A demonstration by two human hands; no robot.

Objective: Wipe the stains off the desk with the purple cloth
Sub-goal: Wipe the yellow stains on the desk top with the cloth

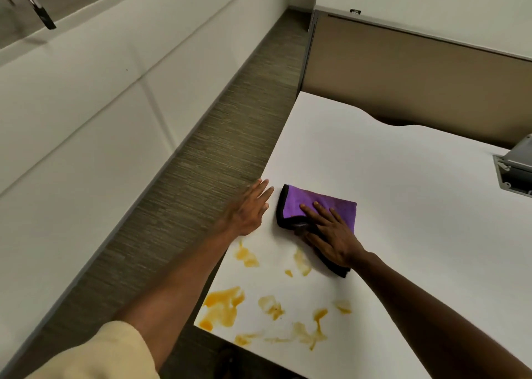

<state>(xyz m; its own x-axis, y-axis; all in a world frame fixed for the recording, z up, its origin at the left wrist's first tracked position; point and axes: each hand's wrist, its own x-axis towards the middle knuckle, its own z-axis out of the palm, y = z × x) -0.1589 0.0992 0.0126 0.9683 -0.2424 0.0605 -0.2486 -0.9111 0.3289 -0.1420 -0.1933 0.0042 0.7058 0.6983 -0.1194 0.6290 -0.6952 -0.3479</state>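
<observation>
A folded purple cloth with a black edge lies flat on the white desk, near its left edge. My right hand presses flat on the cloth's near half, fingers spread. My left hand rests flat and open on the desk's left edge, just left of the cloth and apart from it. Several yellow-orange stains are smeared over the desk's near-left corner, closer to me than the cloth. The nearest stain sits just below my right hand.
A grey metal fitting is set at the desk's right edge. A tan partition panel stands behind the desk. Grey carpet and a white wall run along the left.
</observation>
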